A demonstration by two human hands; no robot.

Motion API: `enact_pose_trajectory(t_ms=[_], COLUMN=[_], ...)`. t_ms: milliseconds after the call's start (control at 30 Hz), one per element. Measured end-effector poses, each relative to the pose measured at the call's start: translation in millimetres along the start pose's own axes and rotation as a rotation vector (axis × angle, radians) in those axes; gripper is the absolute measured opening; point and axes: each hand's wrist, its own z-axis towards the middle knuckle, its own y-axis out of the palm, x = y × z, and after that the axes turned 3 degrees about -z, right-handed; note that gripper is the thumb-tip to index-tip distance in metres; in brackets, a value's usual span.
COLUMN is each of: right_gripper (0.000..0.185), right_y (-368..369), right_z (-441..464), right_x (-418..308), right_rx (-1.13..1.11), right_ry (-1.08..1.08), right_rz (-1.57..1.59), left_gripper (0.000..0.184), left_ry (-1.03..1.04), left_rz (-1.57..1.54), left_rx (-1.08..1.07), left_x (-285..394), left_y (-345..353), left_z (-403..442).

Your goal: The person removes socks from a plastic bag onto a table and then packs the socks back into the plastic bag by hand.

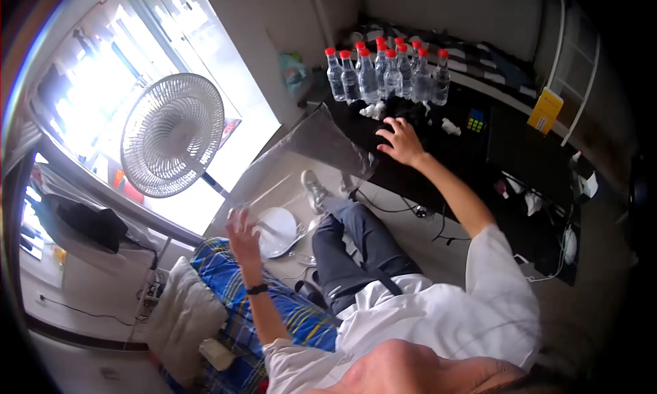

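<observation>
My right hand (402, 141) reaches over the near edge of the black table (438, 165), fingers apart and curved, holding nothing. Just beyond it lie dark crumpled items (405, 110) and a white crumpled tissue (373, 111). Several clear bottles with red caps (391, 76) stand upright in a group behind these. My left hand (243, 235) is raised beside the fan's pole, its fingers spread and slightly blurred, with nothing in it. A clear plastic sheet (327, 144) hangs at the table's left edge, between my hands.
A standing fan (172, 135) with a round white base (277, 231) is at the left, near the bright window. A blue plaid bed (291, 305) holds a pillow (185, 319). On the table are a puzzle cube (476, 120) and another tissue (451, 126); cables trail below.
</observation>
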Motion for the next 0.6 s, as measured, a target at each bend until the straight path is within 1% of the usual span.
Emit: enact_pose_trajectory(t_ms=[33,67,133,167,200,233,267,300,333,400,433,467,533,567,600], right_gripper=[0.045,0.049,0.057,0.063,0.068,0.071,0.053,0.039,0.026,0.013,0.013,0.011,0.009,0.008,0.008], right_y=[-9,-16,-16,-27,-47,-64,-66,-66,-69,-84,-100,-117,-124,-121,-119], right_z=[-11,-22,-44,-49,-53,-56,-61,-63,-64,-64,-60,-58,-49,-41,-30], right_x=[-8,-14,-27,-37,-50,-62,-62,-58,-55,-39,-31,-22,10,28,40], right_rx=[0.056,-0.018,0.003,-0.160,-0.317,-0.340,-0.406,-0.346,-0.290,-0.076,0.014,0.099,0.131,0.225,0.329], right_ry=[0.008,0.037,0.059,0.145,0.235,0.298,0.346,0.300,0.260,0.354,0.370,0.374,0.439,0.437,0.436], right_rz=[0.031,0.075,0.595,0.926,1.263,1.441,1.491,1.393,1.295,1.193,1.031,0.935,0.947,0.898,0.738], left_gripper=[0.066,0.066,0.063,0.063,0.063,0.064,0.065,0.064,0.064,0.066,0.066,0.067,0.068,0.070,0.073], left_ry=[-0.018,-0.029,-0.077,-0.141,-0.172,-0.188,-0.187,-0.105,-0.107,-0.200,-0.202,-0.238,-0.272,-0.333,-0.399], left_rz=[-0.166,-0.165,-0.249,-0.432,-0.418,-0.301,-0.192,0.048,0.049,0.135,0.134,0.077,0.010,-0.053,-0.114], left_rx=[0.054,0.045,0.085,-0.298,-0.298,-0.259,-0.234,-0.084,-0.108,-0.241,-0.252,-0.289,-0.327,-0.342,-0.357], left_x=[3,1,0,-17,-30,-39,-50,-55,-60,-65,-68,-70,-74,-77,-82], left_y=[4,3,-2,-47,-53,-44,-29,10,28,58,76,97,139,161,182], left_z=[-8,-10,-16,1,1,6,19,20,35,60,71,87,118,136,156])
